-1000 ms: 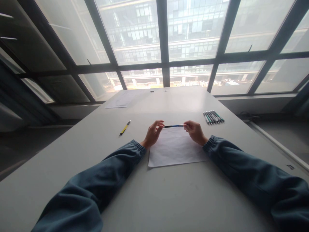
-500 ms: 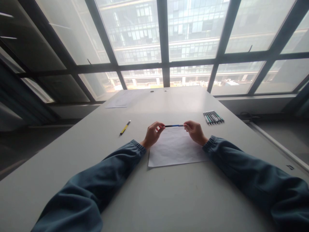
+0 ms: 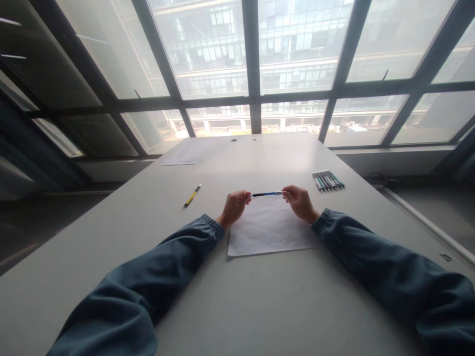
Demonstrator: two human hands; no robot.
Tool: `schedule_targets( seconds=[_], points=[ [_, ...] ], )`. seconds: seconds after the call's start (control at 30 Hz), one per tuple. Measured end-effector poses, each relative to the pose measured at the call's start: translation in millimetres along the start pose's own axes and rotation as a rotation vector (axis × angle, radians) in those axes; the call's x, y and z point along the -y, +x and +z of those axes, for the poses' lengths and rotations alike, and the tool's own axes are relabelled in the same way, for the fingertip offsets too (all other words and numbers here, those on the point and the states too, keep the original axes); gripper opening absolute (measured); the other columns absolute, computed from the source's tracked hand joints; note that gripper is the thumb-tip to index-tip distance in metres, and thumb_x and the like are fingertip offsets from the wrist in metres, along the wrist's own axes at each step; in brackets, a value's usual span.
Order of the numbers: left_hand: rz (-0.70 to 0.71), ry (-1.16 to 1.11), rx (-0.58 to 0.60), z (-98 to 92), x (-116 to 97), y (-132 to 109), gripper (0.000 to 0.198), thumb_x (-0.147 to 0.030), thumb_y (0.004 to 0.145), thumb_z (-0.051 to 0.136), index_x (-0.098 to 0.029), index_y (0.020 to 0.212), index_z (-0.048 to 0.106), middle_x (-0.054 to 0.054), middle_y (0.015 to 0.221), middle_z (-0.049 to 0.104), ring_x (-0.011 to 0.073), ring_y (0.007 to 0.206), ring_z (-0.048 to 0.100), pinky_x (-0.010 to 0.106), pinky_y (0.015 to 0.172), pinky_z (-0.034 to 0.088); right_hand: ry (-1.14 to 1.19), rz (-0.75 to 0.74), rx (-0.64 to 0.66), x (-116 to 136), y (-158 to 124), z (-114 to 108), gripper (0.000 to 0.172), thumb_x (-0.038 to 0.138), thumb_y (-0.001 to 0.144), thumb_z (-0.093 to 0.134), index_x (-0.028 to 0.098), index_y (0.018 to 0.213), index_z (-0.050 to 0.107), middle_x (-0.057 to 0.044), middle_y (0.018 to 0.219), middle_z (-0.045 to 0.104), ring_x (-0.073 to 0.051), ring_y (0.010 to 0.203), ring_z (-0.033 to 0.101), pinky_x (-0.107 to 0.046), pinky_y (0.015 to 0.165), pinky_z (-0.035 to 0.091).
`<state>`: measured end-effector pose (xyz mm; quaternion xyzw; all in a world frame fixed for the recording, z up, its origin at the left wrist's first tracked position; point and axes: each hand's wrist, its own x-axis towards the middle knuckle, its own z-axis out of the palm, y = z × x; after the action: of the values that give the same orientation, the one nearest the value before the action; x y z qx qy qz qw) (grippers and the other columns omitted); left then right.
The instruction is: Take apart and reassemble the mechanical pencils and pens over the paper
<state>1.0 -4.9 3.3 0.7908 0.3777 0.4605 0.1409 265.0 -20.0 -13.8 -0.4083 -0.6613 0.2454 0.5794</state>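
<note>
A thin dark and blue pen (image 3: 266,194) is held level above the far edge of a white sheet of paper (image 3: 269,228). My left hand (image 3: 234,207) pinches its left end with curled fingers. My right hand (image 3: 300,202) pinches the right end. Both wrists rest near the paper, in dark blue-green sleeves. The white table (image 3: 237,291) carries everything.
A yellow pen (image 3: 192,196) lies alone to the left. Several pens (image 3: 328,180) lie side by side in a row at the right. Another sheet of paper (image 3: 185,154) sits at the far left edge, below the large windows.
My left hand's fingers have curled in tighter round the pen's left end. The pen and my right hand have stayed where they were.
</note>
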Motion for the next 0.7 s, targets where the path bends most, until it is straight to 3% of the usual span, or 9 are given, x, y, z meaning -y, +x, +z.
schedule_targets(
  seconds=[0.4, 0.6, 0.7],
  points=[
    [-0.019, -0.056, -0.103, 0.9, -0.8, 2.6, 0.032, -0.045, 0.098, 0.057, -0.018, 0.087, 0.070, 0.004, 0.084, 0.073, 0.0148, 0.075, 0.068, 0.025, 0.066, 0.052, -0.001, 0.021, -0.029, -1.2, 0.9, -0.5, 0.025, 0.042, 0.090, 0.065, 0.019, 0.080, 0.066, 0.000, 0.065, 0.061, -0.014, 0.057, 0.056, -0.028, 0.056, 0.046],
    [-0.028, -0.076, -0.125, 2.9, 0.1, 2.1, 0.017, -0.030, 0.096, 0.060, -0.019, 0.106, 0.068, 0.003, 0.084, 0.074, 0.0140, 0.076, 0.070, 0.023, 0.064, 0.052, -0.012, 0.022, -0.044, -0.1, 1.2, -0.9, 0.025, 0.041, 0.089, 0.065, 0.018, 0.081, 0.067, 0.000, 0.066, 0.062, -0.014, 0.057, 0.056, -0.028, 0.056, 0.046],
    [-0.001, -0.070, -0.112, 2.8, -1.3, 2.1, 0.014, -0.024, 0.094, 0.059, -0.019, 0.105, 0.067, 0.003, 0.083, 0.074, 0.0136, 0.076, 0.069, 0.022, 0.063, 0.052, -0.017, 0.024, -0.043, -0.1, 1.2, -0.9, 0.025, 0.042, 0.089, 0.065, 0.018, 0.080, 0.066, 0.000, 0.065, 0.062, -0.014, 0.057, 0.056, -0.028, 0.056, 0.046]
  ],
)
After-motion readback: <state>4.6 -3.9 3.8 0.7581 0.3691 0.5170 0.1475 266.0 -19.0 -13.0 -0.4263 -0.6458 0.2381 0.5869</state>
